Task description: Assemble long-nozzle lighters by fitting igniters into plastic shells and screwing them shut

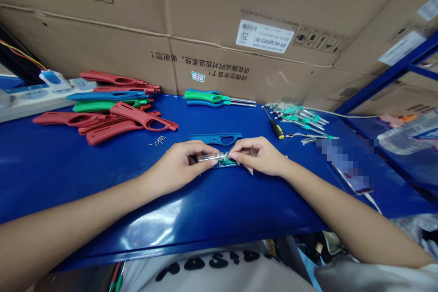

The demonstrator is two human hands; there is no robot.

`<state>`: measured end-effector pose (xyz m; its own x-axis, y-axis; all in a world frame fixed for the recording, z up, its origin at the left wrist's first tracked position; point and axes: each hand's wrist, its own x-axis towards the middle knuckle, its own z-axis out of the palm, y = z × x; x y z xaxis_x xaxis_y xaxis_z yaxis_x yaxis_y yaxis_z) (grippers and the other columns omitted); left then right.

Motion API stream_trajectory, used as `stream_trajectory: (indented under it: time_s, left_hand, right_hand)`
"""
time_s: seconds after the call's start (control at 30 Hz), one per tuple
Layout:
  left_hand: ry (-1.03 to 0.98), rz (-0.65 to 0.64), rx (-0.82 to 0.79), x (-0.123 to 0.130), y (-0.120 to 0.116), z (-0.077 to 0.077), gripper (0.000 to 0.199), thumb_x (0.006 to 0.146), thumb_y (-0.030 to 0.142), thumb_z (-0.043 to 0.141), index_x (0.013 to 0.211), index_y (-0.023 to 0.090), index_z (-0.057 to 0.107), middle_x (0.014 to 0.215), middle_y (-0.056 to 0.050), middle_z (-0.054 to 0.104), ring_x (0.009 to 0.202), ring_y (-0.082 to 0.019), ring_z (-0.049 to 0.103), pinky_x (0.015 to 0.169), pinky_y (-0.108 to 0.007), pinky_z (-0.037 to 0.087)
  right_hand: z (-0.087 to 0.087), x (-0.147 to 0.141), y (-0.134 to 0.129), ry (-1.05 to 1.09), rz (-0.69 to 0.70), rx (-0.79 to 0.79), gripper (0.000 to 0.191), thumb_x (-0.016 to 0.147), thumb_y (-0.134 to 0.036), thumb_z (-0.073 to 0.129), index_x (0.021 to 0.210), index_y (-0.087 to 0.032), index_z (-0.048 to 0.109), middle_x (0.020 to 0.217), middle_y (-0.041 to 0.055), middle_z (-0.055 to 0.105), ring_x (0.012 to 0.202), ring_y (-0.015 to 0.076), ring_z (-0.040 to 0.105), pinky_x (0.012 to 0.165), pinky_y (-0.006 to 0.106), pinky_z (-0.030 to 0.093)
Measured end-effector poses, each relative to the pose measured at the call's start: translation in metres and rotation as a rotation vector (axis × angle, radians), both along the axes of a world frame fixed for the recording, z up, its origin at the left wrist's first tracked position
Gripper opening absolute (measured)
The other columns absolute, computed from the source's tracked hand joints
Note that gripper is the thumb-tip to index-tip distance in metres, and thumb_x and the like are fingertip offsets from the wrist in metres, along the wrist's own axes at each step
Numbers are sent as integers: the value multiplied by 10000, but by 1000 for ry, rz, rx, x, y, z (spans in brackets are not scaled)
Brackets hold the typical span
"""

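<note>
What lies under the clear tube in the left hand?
Under the clear tube, held by the left hand, a strip of blue casing and a green part show. Its fingers and the right hand cover the rest, so anything else there cannot be seen.

And here the light is moderate and cool, a broad white glare flaring off the glossy blue metal bench (164, 246) near its front edge, left of the middle; soft shading under the bare forearms, straight lines bowing toward the frame's sides, the right side smeary, small parts soft, and a blocky mosaic over the bench's right end
</note>
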<state>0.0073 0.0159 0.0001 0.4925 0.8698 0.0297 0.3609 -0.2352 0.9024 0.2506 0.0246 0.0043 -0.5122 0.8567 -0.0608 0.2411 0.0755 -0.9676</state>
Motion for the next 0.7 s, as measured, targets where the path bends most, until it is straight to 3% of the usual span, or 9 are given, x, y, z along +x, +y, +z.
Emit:
stream_trajectory:
  time_s: [0.47,0.7]
  left_hand:
    - [-33,5,-31,2,-2,1,300,863,399,677,1084,219,772,993,-75,739,866,-224,658,778,-348,522]
    - [-30,11,1,2,-2,1,288,869,395,678,1080,223,772,965,-66,728,852,-218,648,751,-337,512]
  right_hand:
    - [-1,1,0,-28,44,73,293,843,-437,733,885,-148,728,698,-6,646,426,50,505,381,180,418]
    - [1,0,1,0,-27,19,325,831,-463,736,846,-139,709,605,-28,604,382,49,471,371,185,382]
